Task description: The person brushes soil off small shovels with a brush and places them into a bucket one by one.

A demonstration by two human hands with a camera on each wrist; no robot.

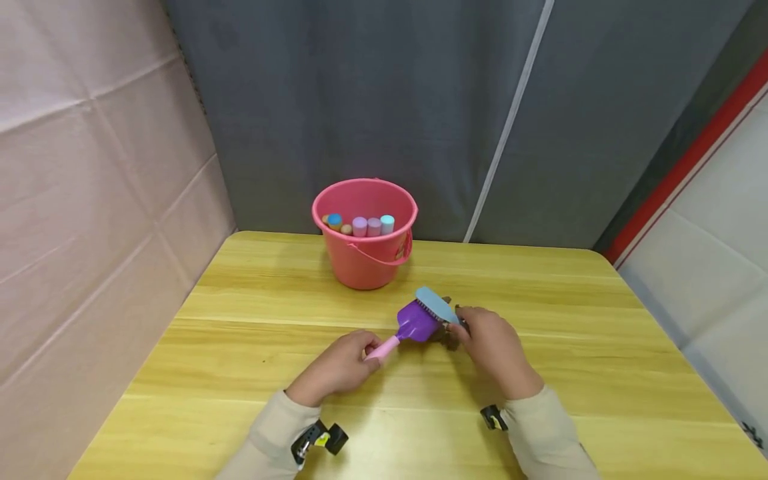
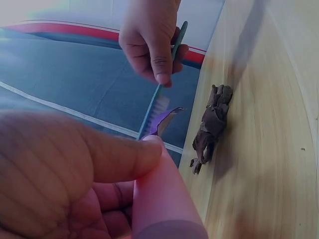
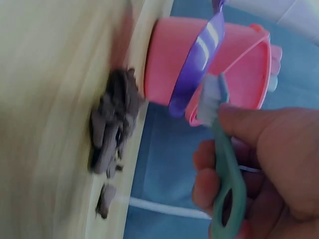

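Note:
My left hand grips the pink handle of a small toy shovel with a purple scoop. In the left wrist view the thumb presses along that handle. A blue-green brush with pale bristles is held by my right hand, thumb and fingers wrapped around its handle. The bristles meet or nearly meet the scoop; actual contact is hard to tell. Both tools are raised off the table. Beneath them lies a heap of crumpled brown clay-like pieces, partly hidden in the head view, with a smaller bit apart from it.
A pink bucket stands behind the tools near the table's back edge, its handle hanging down in front. Several small capped tubs sit inside it. Grey curtain hangs behind the wooden table; a pale sheet is on the left.

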